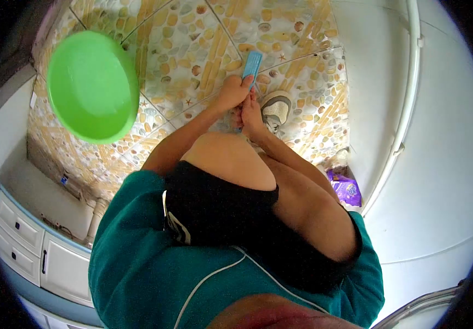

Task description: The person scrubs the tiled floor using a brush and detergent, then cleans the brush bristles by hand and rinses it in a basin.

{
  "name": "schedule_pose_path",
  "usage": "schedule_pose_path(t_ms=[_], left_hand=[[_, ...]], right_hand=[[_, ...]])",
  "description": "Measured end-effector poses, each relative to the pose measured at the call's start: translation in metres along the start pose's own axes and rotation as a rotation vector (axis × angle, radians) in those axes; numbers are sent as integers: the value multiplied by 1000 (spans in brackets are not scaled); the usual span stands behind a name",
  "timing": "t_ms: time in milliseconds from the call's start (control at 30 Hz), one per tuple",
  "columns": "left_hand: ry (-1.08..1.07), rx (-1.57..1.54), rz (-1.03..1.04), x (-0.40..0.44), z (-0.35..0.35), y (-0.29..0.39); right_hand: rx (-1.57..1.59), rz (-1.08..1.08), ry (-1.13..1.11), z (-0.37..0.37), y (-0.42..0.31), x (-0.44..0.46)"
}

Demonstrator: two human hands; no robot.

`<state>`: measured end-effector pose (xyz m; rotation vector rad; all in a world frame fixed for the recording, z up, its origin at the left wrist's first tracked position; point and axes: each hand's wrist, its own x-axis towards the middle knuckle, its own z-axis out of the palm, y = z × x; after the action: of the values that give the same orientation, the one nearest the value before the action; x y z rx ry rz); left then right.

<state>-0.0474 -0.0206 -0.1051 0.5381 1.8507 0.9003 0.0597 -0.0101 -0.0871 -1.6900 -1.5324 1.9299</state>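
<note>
My left hand [233, 92] is closed on the lower part of a light-blue flat oblong item [253, 63], with the thumb lying along it. The item's kind is too small to make out; its far end sticks out above the floor. Just below and to the right, my right hand [253, 116] has its fingers drawn together, their tips by the item's near end. What lies inside its grip is hidden. A light shoe with grey trim [276, 108] is right of my hands. My bare knee [228, 156] rises below them.
A large green basin [91, 88] stands at left on the pebble-patterned tiles [176, 49]. White cabinets [63, 263] are at lower left. A purple packet [346, 189] lies by the right wall, where a white pipe [406, 104] runs.
</note>
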Motion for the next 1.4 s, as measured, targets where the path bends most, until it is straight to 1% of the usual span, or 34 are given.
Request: schedule_pose_path(t_ms=[33, 67, 100, 133, 200, 233, 267, 333, 367, 400, 433, 467, 533, 567, 600, 667, 700, 733, 800, 833, 900, 933, 967, 1000, 1033, 1067, 1133, 1167, 1200, 1233, 1267, 1300, 1333, 1400], left_hand=[[-89, -20, -88, 3, -1, 6], [-61, 117, -53, 23, 4, 16], [-36, 256, -17, 51, 11, 31], [-56, 239, 23, 69, 12, 57], [-96, 227, 88, 97, 22, 80], [-109, 138, 147, 105, 30, 82], [-111, 146, 146, 104, 34, 77], [-115, 162, 143, 96, 36, 76], [-142, 174, 94, 83, 38, 62], [-206, 180, 23, 62, 34, 56], [-267, 185, -39, 43, 31, 55], [-268, 191, -15, 36, 33, 57], [-252, 74, 6, 36, 43, 56], [-217, 224, 37, 56, 60, 46], [-269, 191, 87, 72, 64, 64], [-315, 182, 211, 118, 85, 90], [-314, 205, 281, 137, 99, 97], [-319, 208, 287, 140, 102, 114], [-374, 424, 216, 145, 98, 141], [-374, 434, 203, 145, 102, 118], [-168, 360, 308, 150, 103, 72], [-230, 228, 118, 134, 73, 92], [-288, 96, -79, 116, 34, 110], [-226, 63, -107, 118, 8, 94], [-159, 31, -125, 120, -9, 91], [-160, 38, -127, 123, -10, 92], [-190, 202, 4, 115, -11, 113], [-126, 360, 186, 117, 13, 112], [-146, 402, 174, 115, 40, 109], [-179, 415, 167, 110, 57, 104], [-211, 427, 161, 106, 74, 100], [-262, 415, 157, 94, 77, 95], [-266, 416, 148, 76, 71, 88], [-226, 250, 169, 53, 56, 79]], right_hand=[[106, 192, -70, -4, -17, 6], [198, 391, -122, -7, -35, 12], [392, 319, -59, -6, -49, 32], [585, 243, 8, -6, -58, 49], [629, 217, -17, -25, -70, 81], [657, 199, -60, -35, -73, 86], [666, 189, -45, -38, -69, 84], [448, 123, 115, -32, -62, 74], [605, 257, 38, -33, -63, 53], [518, 168, 6, -36, -19, 47], [474, 109, -5, -39, -6, 44], [431, 50, -14, -42, 7, 40], [603, 456, 56, -45, -34, 15], [569, 265, 107, -46, -34, 30], [578, 260, 115, -52, -42, 43], [761, 294, 173, -71, -75, 72], [843, 208, 156, -82, -92, 82], [848, 203, 163, -87, -92, 91], [983, 163, 130, -90, -88, 99], [992, 175, 125, -82, -85, 94], [1031, 259, 169, -62, -84, 94], [1043, 268, 173, -54, -92, 93], [850, 349, 30, -47, -106, 90], [655, 418, -118, -38, -114, 89], [667, 416, -124, -26, -115, 94], [701, 357, -150, -16, -116, 98], [738, 311, -170, -22, -109, 91], [810, 368, -132, -41, -103, 87], [877, 422, -97, -57, -98, 85], [872, 418, -104, -69, -91, 79], [821, 380, -23, -78, -80, 68], [775, 347, 61, -79, -72, 55], [775, 357, 61, -73, -71, 40], [645, 454, 19, -67, -72, 24]])
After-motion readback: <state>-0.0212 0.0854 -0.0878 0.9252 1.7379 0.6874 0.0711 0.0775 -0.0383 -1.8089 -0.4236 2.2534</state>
